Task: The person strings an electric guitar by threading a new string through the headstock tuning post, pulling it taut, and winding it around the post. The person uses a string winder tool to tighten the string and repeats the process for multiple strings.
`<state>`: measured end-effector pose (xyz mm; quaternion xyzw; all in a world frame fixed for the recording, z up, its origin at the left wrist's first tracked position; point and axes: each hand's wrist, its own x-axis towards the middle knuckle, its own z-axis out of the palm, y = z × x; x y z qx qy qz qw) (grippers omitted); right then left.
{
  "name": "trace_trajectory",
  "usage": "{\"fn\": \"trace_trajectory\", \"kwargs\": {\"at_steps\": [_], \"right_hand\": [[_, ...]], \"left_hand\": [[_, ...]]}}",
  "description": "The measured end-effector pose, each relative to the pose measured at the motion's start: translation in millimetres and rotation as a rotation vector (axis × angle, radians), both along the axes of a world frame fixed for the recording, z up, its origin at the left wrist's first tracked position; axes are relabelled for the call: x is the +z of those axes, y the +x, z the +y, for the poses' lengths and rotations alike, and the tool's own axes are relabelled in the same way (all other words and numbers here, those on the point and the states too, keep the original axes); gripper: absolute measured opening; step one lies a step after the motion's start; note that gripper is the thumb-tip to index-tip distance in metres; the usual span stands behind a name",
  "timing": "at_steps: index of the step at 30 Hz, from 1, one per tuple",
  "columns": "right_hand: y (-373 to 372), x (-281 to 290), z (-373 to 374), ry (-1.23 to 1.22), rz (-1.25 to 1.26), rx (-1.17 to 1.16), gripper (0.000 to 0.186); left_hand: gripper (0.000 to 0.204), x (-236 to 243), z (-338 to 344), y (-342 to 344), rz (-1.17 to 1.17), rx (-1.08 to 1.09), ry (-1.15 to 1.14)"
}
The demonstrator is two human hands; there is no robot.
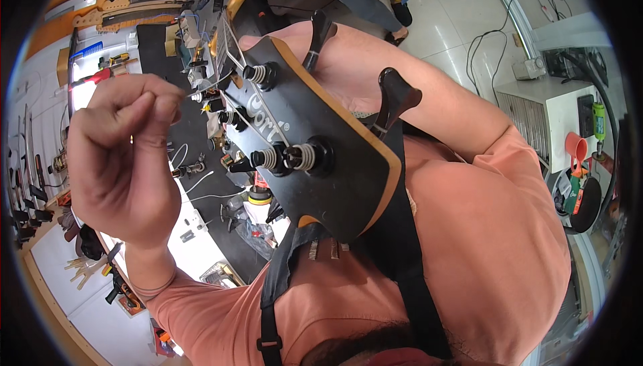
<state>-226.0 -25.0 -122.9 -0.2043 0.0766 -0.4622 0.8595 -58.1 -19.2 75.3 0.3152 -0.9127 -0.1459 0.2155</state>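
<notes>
One black guitar head [341,165], wood-edged, raised before your chest; four posts [309,157] wound with string; two dark tuning keys [396,98] along its right edge. Your left hand [127,152]: thumb and fingertips pinched together on a thin string [214,86]. Your right hand [335,68]: behind the head, grip hidden, cannot tell. Beyond: dark-topped bench [213,205], cluttered; guitar necks [161,1], upper left; pale tiled floor [442,38]; another person [355,1], standing; white cabinet [546,95], right.
</notes>
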Motion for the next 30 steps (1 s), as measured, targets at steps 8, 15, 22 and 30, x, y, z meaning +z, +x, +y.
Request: {"fn": "trace_trajectory", "kwargs": {"at_steps": [8, 15, 22, 30], "right_hand": [[2, -11, -8, -0.037, -0.002, 0.017, 0.032], [2, -1, -2, -0.015, -0.033, 0.051, 0.034], [0, -3, -3, -0.031, 0.019, 0.019, 0.032], [0, 8, 0, 0.024, 0.042, 0.018, 0.029]], "left_hand": [[0.017, 50, 21, -4, -0.437, 0.042, -0.153], [0.03, 40, 36, 4, -0.389, -0.405, -0.548], [0.033, 28, 52, -17, -0.562, -0.255, -0.536], [0.034, 23, 47, -25, -0.687, -0.226, -0.558]]}}
